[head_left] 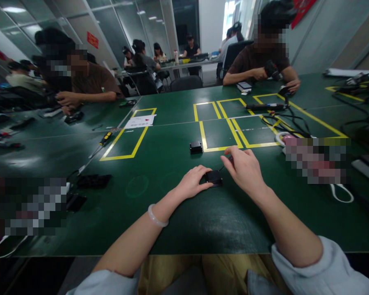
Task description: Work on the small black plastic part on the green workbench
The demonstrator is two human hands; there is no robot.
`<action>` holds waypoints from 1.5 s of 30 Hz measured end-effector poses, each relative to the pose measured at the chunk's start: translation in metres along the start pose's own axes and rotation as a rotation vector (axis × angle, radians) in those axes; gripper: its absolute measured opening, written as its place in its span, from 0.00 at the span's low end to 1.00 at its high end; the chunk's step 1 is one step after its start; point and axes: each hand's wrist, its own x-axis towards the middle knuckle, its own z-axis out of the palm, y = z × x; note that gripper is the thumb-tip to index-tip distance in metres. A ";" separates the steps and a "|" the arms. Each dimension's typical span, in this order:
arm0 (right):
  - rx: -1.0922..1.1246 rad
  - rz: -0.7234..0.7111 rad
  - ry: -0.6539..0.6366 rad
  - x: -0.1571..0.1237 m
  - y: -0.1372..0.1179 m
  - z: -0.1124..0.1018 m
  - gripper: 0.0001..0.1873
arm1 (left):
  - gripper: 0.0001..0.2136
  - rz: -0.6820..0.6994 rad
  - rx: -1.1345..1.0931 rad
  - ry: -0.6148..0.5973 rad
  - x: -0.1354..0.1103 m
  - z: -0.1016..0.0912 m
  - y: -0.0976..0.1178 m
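A small black box-shaped part (214,178) lies on the green table. My left hand (192,181) grips it from the left, thumb on the near side and fingers on the far side. Just right of the part, my right hand (246,169) is closed around a thin dark tool (222,167). Its slim shaft slants down toward the part; whether the tip touches it I cannot tell. Fingers hide most of the tool's handle. Beyond my hands sits another black box-shaped part (196,147), apart from both.
Yellow tape (204,135) marks rectangles on the table (172,221). A sheet of paper (140,121) and a yellow-black screwdriver (106,138) lie left. Black cables (298,123) and a blurred-out object (318,162) are right. Two co-workers sit across, one holding a power tool (273,70).
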 end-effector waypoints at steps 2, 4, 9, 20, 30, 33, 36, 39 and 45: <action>-0.006 -0.002 -0.004 0.000 0.001 0.000 0.10 | 0.18 -0.004 0.000 -0.001 0.000 0.000 0.000; -0.010 -0.002 -0.001 0.000 0.001 0.000 0.09 | 0.18 -0.006 0.001 -0.003 0.000 0.000 0.000; 0.008 0.018 0.005 0.001 -0.001 -0.002 0.09 | 0.18 0.002 0.001 -0.003 0.000 0.000 0.000; -0.004 0.014 0.010 0.000 0.001 0.000 0.08 | 0.18 0.004 0.013 0.004 0.000 0.001 -0.001; 0.002 0.021 -0.005 0.000 0.000 -0.001 0.09 | 0.18 0.004 -0.003 -0.001 0.000 0.000 -0.001; 0.020 0.027 0.008 -0.001 0.000 -0.001 0.11 | 0.18 0.003 0.003 -0.003 0.000 0.000 -0.001; 0.056 0.027 0.033 -0.001 0.000 -0.001 0.14 | 0.19 0.005 0.013 -0.002 0.000 0.000 -0.001; 0.057 0.022 0.039 -0.001 -0.001 0.000 0.13 | 0.19 0.004 0.014 -0.002 0.000 0.000 -0.002; 0.015 0.013 0.037 -0.001 0.000 0.001 0.08 | 0.19 0.009 0.015 -0.001 0.000 0.001 -0.002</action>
